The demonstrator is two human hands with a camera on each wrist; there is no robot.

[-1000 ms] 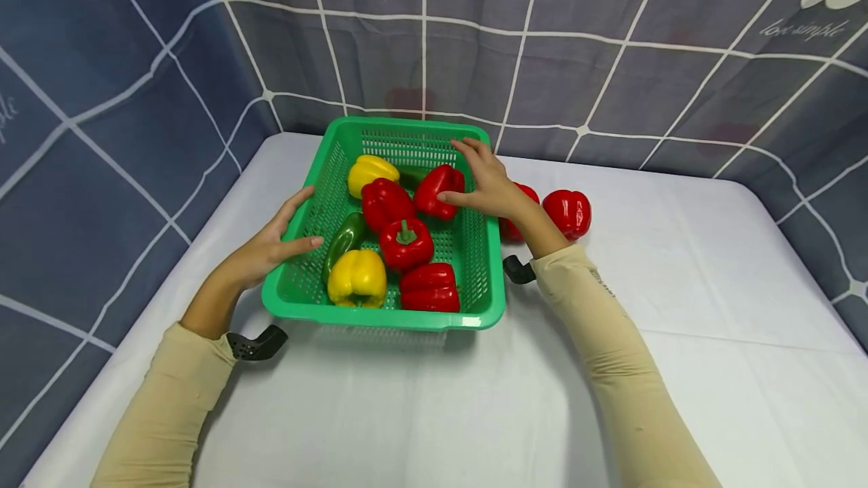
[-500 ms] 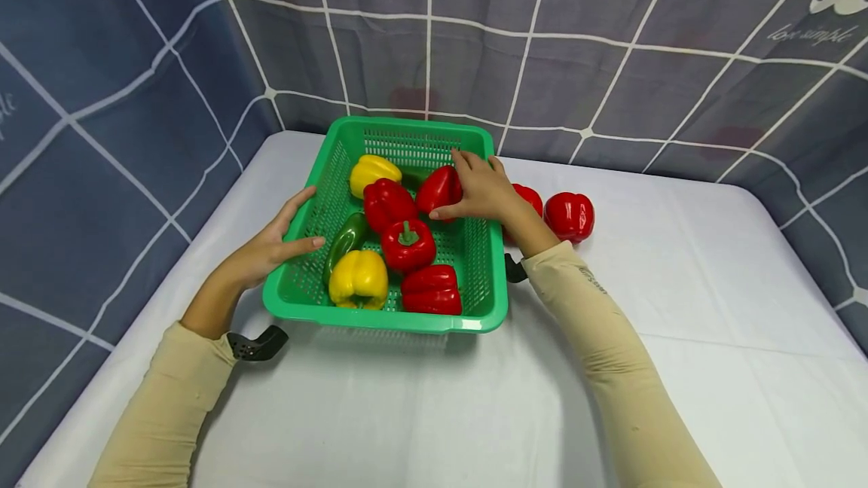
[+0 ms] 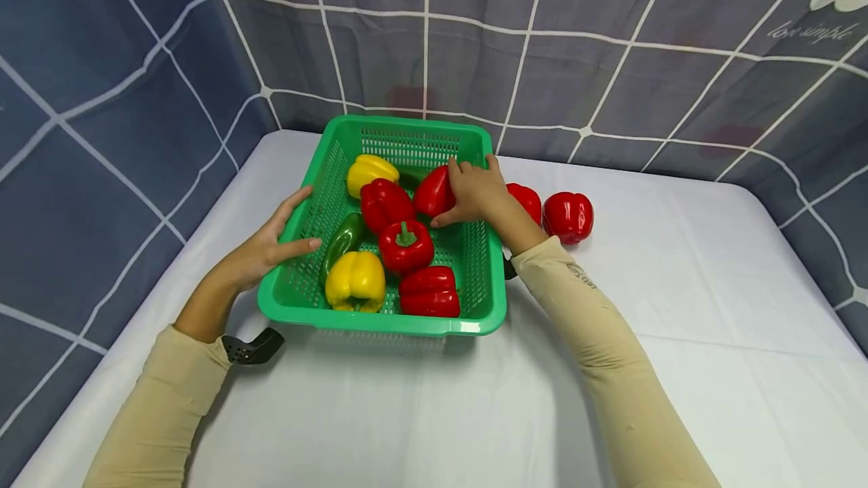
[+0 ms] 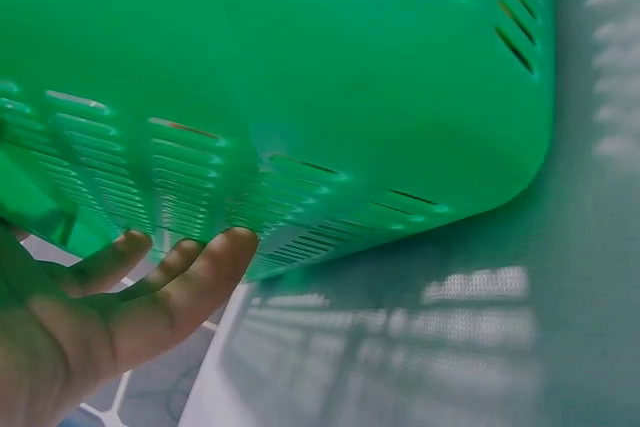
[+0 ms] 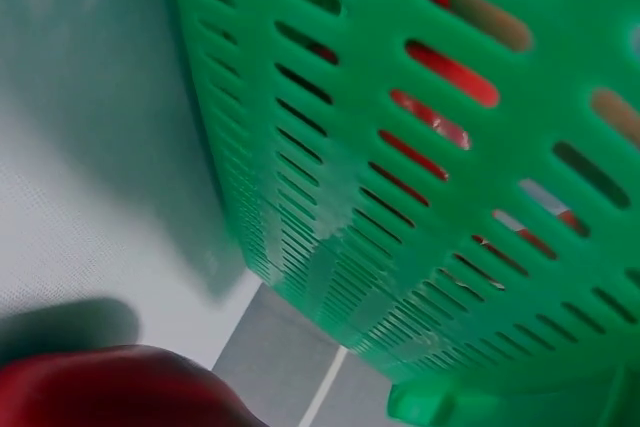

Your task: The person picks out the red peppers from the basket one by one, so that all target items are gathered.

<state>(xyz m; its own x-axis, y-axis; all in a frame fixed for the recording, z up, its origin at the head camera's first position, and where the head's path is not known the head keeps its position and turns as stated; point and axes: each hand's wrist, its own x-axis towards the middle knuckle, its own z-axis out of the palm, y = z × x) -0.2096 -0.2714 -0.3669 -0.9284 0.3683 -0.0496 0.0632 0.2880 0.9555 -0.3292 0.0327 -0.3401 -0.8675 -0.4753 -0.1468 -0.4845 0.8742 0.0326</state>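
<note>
A green plastic basket (image 3: 400,326) holds several red bell peppers, two yellow ones and green vegetables. Inside its right half my right hand (image 3: 478,193) grips a red bell pepper (image 3: 430,194), thumb on the near side and fingers over the far side, hiding its right part. My left hand (image 3: 264,247) rests at the left rim, thumb over the edge; in the left wrist view its fingers (image 4: 190,282) lie nearly straight against the outer wall. A red bell pepper (image 3: 404,245) with a green stem and a yellow bell pepper (image 3: 356,281) sit nearer the front.
Two red bell peppers, one partly behind my right wrist (image 3: 527,202) and one farther right (image 3: 568,217), lie on the white tablecloth (image 3: 712,285) outside the basket. A grey checked curtain (image 3: 475,66) rises behind the table and along its sides.
My right hand has lowered into the basket and closed its fingers around the red bell pepper at the right. The left hand stays at the rim.
</note>
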